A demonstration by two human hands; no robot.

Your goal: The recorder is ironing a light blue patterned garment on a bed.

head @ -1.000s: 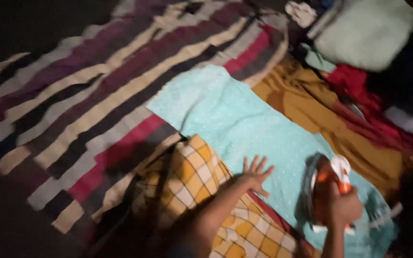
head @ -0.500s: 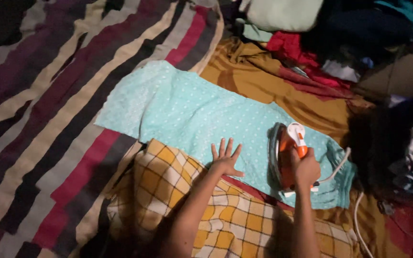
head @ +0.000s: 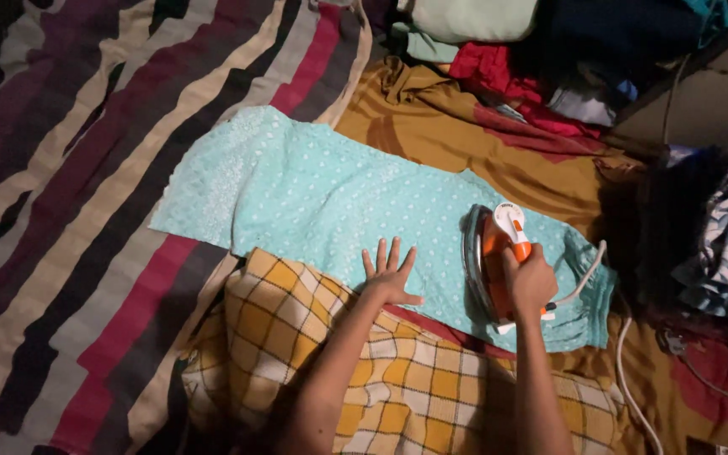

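The right hand has its fingers clenched around the handle of an orange and white electric iron, which sits on the right part of a pale turquoise dotted cloth. The left hand lies flat on that cloth, fingers spread and released. Beneath is a striped maroon and cream blanket.

I see a dim indoor view, lit mostly at the centre, where the pale turquoise cloth shows brightest. Light falls off toward every edge; the top left and right side sink into near-black shadow. Focus is fairly sharp, colours warm and slightly grainy, with no glare.
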